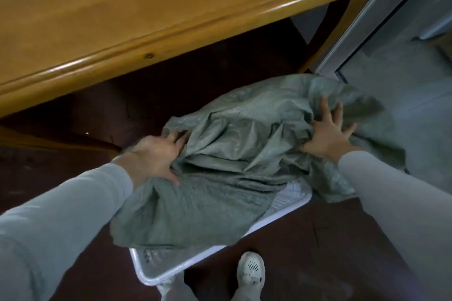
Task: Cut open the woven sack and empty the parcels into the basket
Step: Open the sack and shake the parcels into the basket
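Observation:
A grey-green woven sack (234, 154) lies crumpled over a white plastic basket (168, 273) on the dark floor, covering most of the basket's opening. My left hand (156, 154) grips a fold on the sack's left side. On the sack's right side, my right hand (327, 134) presses with its fingers spread, digging into the fabric. No parcels show; whatever is inside the sack or the basket is hidden under the fabric. No cutting tool is in view.
A wooden table edge (146, 39) overhangs the far side. A grey metal door frame (354, 39) and a grey floor lie to the right. My white shoe (250, 271) stands just in front of the basket.

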{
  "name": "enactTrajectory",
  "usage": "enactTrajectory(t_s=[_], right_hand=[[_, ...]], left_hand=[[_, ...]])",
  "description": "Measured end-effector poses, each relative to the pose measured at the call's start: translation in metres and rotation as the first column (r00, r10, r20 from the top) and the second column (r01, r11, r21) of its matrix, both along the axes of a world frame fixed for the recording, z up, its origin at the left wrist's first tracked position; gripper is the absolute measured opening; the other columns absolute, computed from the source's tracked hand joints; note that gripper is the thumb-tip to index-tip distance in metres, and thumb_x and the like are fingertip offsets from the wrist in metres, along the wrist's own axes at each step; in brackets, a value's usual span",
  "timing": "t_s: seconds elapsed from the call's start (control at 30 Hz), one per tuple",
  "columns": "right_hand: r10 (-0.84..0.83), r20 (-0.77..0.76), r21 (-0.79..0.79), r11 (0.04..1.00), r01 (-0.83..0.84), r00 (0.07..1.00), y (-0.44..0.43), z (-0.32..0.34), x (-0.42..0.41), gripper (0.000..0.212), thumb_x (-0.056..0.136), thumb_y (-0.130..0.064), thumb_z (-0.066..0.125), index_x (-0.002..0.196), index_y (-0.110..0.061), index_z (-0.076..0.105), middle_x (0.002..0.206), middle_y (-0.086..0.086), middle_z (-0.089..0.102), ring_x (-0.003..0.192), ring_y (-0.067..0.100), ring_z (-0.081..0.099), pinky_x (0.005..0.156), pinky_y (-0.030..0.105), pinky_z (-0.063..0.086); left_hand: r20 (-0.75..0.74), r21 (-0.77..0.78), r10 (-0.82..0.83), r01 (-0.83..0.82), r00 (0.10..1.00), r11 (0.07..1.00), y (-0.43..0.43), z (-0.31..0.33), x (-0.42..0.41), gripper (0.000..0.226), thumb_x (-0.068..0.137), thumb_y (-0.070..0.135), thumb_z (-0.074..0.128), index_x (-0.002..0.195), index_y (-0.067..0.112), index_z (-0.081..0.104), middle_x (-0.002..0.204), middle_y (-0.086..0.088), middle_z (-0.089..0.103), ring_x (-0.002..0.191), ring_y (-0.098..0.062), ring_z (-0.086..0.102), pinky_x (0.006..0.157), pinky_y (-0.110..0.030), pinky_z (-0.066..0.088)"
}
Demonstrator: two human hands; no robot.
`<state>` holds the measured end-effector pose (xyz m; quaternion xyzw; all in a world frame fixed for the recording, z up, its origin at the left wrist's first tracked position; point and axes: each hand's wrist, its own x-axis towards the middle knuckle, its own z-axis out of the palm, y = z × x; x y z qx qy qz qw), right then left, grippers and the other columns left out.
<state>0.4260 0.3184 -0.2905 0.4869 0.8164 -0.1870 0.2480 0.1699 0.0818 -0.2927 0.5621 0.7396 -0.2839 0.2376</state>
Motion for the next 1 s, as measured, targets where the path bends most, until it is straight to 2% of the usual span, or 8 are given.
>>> enactTrajectory(t_s=[0.1,0.2,0.3,0.43,0.53,0.63,0.77,1.0], right_hand=[[-0.001,-0.078,-0.183,0.983,-0.014,0.997,0.003,-0.035,-0.019,0.087,0.078,-0.035,0.068,0.147,-0.043,0.016,0.155,-0.012,-0.029,0.146,0.033,-0.016,0.113,0.066,0.009],[0.030,-0.083,-0.244,0.969,-0.049,0.996,0.003,-0.068,-0.033,0.088,0.078,-0.029,0.064,0.150,-0.037,0.013,0.157,-0.013,-0.021,0.147,0.033,-0.004,0.114,0.059,0.017],[0.017,-0.115,-0.283,0.958,-0.049,0.993,0.003,-0.089,-0.041,0.085,0.080,-0.027,0.063,0.150,-0.028,0.015,0.160,-0.001,0.009,0.144,0.033,0.018,0.116,0.050,0.023],[-0.053,-0.184,-0.336,0.942,-0.012,0.981,-0.009,-0.109,-0.049,0.067,0.080,-0.015,0.065,0.141,-0.017,0.038,0.143,0.011,0.046,0.129,0.031,0.045,0.108,0.035,0.035],[-0.032,-0.163,-0.340,0.940,-0.025,0.986,-0.021,-0.120,-0.048,0.060,0.081,-0.012,0.062,0.138,-0.012,0.041,0.138,0.014,0.049,0.126,0.032,0.047,0.104,0.034,0.037],[0.010,-0.135,-0.376,0.925,-0.060,0.991,-0.039,-0.131,-0.040,0.066,0.082,-0.014,0.062,0.142,-0.014,0.036,0.145,0.012,0.043,0.132,0.031,0.041,0.110,0.034,0.033],[0.112,-0.112,-0.426,0.892,-0.149,0.987,-0.072,-0.136,-0.038,0.065,0.088,-0.020,0.058,0.146,-0.017,0.030,0.150,0.008,0.037,0.137,0.027,0.037,0.111,0.031,0.030],[0.180,-0.074,-0.477,0.857,-0.194,0.981,-0.119,-0.145,-0.036,0.062,0.089,-0.018,0.055,0.146,-0.020,0.031,0.150,0.006,0.039,0.137,0.027,0.038,0.113,0.037,0.032]], left_hand=[[-0.027,0.092,0.235,-0.232,0.972,0.968,0.001,-0.028,-0.008,0.058,0.088,0.031,0.052,0.141,0.021,0.033,0.133,-0.010,0.051,0.117,-0.030,0.055,0.088,-0.039,0.049],[0.213,0.348,0.458,-0.505,0.863,0.789,0.023,-0.054,-0.009,0.054,0.087,0.028,0.055,0.138,0.017,0.042,0.145,-0.015,0.035,0.134,-0.036,0.030,0.107,-0.045,0.035],[0.428,0.341,0.484,-0.633,0.763,0.695,0.058,-0.092,-0.014,0.094,0.079,0.037,0.068,0.151,0.021,0.009,0.156,-0.015,-0.015,0.145,-0.034,-0.011,0.121,-0.041,0.007],[0.501,0.229,0.469,-0.635,0.727,0.738,0.085,-0.129,-0.023,0.119,0.074,0.036,0.072,0.143,0.038,-0.026,0.148,0.004,-0.043,0.141,-0.026,-0.030,0.120,-0.047,0.007],[0.605,0.103,0.376,-0.538,0.701,0.837,0.077,-0.130,-0.012,0.097,0.085,0.033,0.063,0.139,0.044,-0.016,0.148,0.015,-0.018,0.139,-0.007,0.010,0.120,-0.039,0.016],[0.560,-0.156,0.557,-0.583,0.613,0.798,0.046,-0.130,0.009,0.028,0.080,0.039,0.062,0.107,0.040,0.054,0.137,0.000,0.052,0.114,-0.020,0.053,0.103,-0.041,0.043],[0.445,-0.361,0.676,-0.574,0.587,0.735,0.006,-0.135,0.033,0.058,0.087,0.030,0.061,0.139,0.020,0.038,0.145,-0.005,0.040,0.132,-0.025,0.039,0.107,-0.033,0.031],[0.328,-0.434,0.740,-0.603,0.587,0.670,-0.033,-0.137,0.039,0.065,0.086,0.033,0.062,0.142,0.021,0.033,0.147,-0.007,0.040,0.133,-0.027,0.041,0.103,-0.031,0.036]])
